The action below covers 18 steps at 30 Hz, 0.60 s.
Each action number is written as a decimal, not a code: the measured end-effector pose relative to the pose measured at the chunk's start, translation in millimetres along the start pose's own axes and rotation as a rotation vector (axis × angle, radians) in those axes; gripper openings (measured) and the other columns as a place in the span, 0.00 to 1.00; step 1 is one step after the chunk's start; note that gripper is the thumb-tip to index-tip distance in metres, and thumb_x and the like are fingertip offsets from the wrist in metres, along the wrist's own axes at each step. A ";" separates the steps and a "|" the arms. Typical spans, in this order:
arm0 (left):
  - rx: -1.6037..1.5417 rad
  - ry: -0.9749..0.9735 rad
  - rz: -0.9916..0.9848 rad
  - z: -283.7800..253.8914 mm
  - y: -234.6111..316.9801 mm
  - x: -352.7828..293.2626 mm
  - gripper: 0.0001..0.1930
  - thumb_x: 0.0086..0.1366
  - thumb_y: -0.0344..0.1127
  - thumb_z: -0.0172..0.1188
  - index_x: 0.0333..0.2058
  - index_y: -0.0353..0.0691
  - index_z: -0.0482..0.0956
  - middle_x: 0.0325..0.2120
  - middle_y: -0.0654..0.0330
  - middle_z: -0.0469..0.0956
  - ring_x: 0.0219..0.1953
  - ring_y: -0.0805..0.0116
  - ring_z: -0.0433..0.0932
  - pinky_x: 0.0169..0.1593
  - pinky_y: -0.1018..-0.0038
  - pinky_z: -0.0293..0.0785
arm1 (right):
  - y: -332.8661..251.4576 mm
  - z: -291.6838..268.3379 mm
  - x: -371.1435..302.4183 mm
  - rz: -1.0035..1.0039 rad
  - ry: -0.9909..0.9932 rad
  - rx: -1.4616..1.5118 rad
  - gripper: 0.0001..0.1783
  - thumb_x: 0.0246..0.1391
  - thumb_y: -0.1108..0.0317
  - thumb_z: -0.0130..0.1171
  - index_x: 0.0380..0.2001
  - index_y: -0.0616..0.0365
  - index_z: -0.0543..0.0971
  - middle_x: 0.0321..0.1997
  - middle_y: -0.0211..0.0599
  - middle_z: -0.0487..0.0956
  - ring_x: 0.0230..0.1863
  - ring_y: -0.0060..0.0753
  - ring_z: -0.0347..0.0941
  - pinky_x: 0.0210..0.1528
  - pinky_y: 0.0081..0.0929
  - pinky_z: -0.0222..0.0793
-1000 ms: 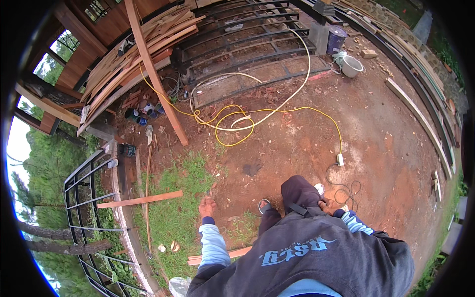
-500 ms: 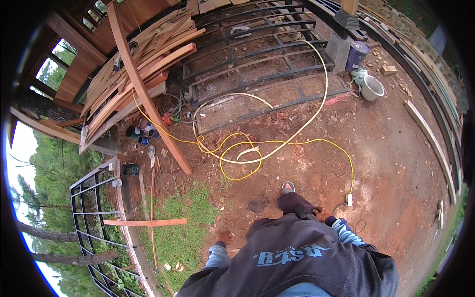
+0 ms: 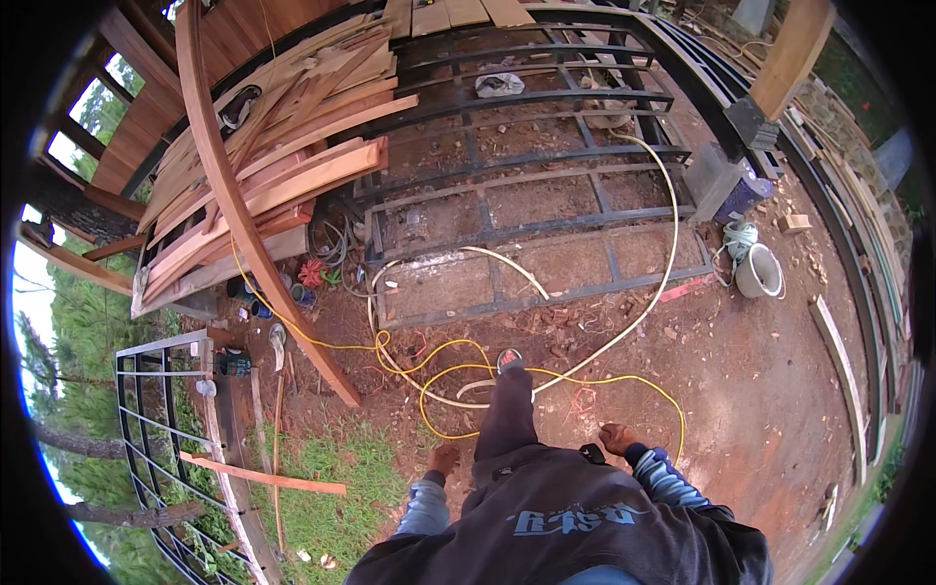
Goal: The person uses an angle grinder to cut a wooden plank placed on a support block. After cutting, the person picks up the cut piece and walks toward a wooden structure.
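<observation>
Both arms hang beside my body as one foot in a sandal (image 3: 509, 360) is forward over the hose and cord. My left hand (image 3: 444, 459) is low by my left side near the grass, loosely open, with nothing visible in it. My right hand (image 3: 616, 438) is out in front of my right hip, its fingers loosely open and seemingly empty. Nearest to it is a yellow extension cord (image 3: 639, 378), looped over the dirt. A pale hose (image 3: 673, 210) curves around the cord, and neither hand touches them. The cord's near end is hidden behind my right arm.
A long plank (image 3: 229, 185) slants down from the stacked boards (image 3: 312, 180) at left. Ahead lies a black metal frame (image 3: 546, 229) on the dirt. At right are a pale bucket (image 3: 760, 273) and a long timber (image 3: 840, 375). A short board (image 3: 263, 476) lies at left.
I have stepped forward, one foot now reaching the cord and hose. My right hand has swung away from my waist. The white box on the cord's end has gone out of sight.
</observation>
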State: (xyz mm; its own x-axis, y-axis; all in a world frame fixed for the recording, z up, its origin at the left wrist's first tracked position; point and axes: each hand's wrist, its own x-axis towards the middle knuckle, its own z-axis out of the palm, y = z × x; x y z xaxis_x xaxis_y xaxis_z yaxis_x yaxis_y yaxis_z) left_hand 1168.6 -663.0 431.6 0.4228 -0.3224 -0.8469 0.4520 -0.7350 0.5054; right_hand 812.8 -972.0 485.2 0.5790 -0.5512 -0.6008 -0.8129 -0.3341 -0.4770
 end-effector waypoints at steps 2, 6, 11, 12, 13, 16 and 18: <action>0.060 -0.025 -0.030 2.7 56.5 46.4 0.11 0.60 0.41 0.56 0.38 0.45 0.81 0.22 0.62 0.79 0.21 0.69 0.78 0.25 0.69 0.73 | -6.9 -23.1 32.0 -0.004 0.013 0.087 0.21 0.52 0.51 0.51 0.37 0.58 0.78 0.39 0.55 0.78 0.43 0.58 0.75 0.45 0.47 0.70; 0.359 0.143 0.588 -22.8 163.8 149.1 0.14 0.61 0.46 0.58 0.38 0.43 0.81 0.27 0.60 0.82 0.31 0.69 0.80 0.37 0.72 0.76 | -62.8 -82.5 96.5 0.116 0.035 0.164 0.27 0.54 0.52 0.51 0.53 0.57 0.70 0.46 0.56 0.76 0.49 0.60 0.72 0.50 0.47 0.68; 0.197 -0.006 0.568 6.8 404.9 149.9 0.12 0.64 0.34 0.58 0.45 0.38 0.77 0.35 0.62 0.80 0.36 0.77 0.77 0.37 0.77 0.75 | -165.1 -217.6 168.4 0.169 0.473 0.074 0.28 0.52 0.60 0.54 0.55 0.60 0.67 0.54 0.57 0.70 0.56 0.62 0.63 0.58 0.50 0.59; 0.209 0.035 0.623 5.9 439.1 151.3 0.13 0.64 0.35 0.58 0.46 0.38 0.76 0.36 0.60 0.81 0.37 0.74 0.78 0.39 0.75 0.76 | -180.9 -238.2 188.5 0.093 0.554 0.000 0.28 0.51 0.61 0.55 0.55 0.61 0.67 0.55 0.57 0.68 0.58 0.62 0.61 0.60 0.50 0.57; 0.220 0.074 0.678 6.8 470.0 158.6 0.14 0.63 0.35 0.58 0.46 0.38 0.76 0.38 0.57 0.81 0.38 0.71 0.80 0.41 0.74 0.76 | -198.1 -259.3 210.8 0.047 0.560 0.077 0.28 0.50 0.62 0.56 0.55 0.60 0.66 0.58 0.56 0.64 0.60 0.63 0.57 0.63 0.51 0.53; 0.311 0.222 0.910 21.9 586.3 165.5 0.15 0.62 0.34 0.59 0.46 0.37 0.75 0.39 0.52 0.80 0.41 0.60 0.80 0.45 0.68 0.75 | -205.0 -297.3 293.7 -0.129 0.498 0.004 0.29 0.50 0.63 0.55 0.56 0.60 0.66 0.57 0.56 0.65 0.59 0.63 0.58 0.62 0.50 0.54; 0.460 0.404 1.147 25.0 664.3 170.4 0.15 0.61 0.33 0.58 0.47 0.38 0.75 0.40 0.51 0.79 0.42 0.55 0.79 0.46 0.65 0.75 | -219.0 -317.2 338.7 -0.139 0.453 -0.074 0.29 0.52 0.62 0.53 0.56 0.60 0.66 0.58 0.57 0.64 0.60 0.63 0.57 0.62 0.50 0.55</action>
State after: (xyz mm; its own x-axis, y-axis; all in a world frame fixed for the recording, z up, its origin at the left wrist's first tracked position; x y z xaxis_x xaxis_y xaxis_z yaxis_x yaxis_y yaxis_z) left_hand 1521.2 -1221.1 618.9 0.6278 -0.7577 0.1781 -0.5984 -0.3235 0.7329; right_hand 1167.2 -1328.0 589.7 0.6105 -0.7698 -0.1865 -0.7416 -0.4728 -0.4759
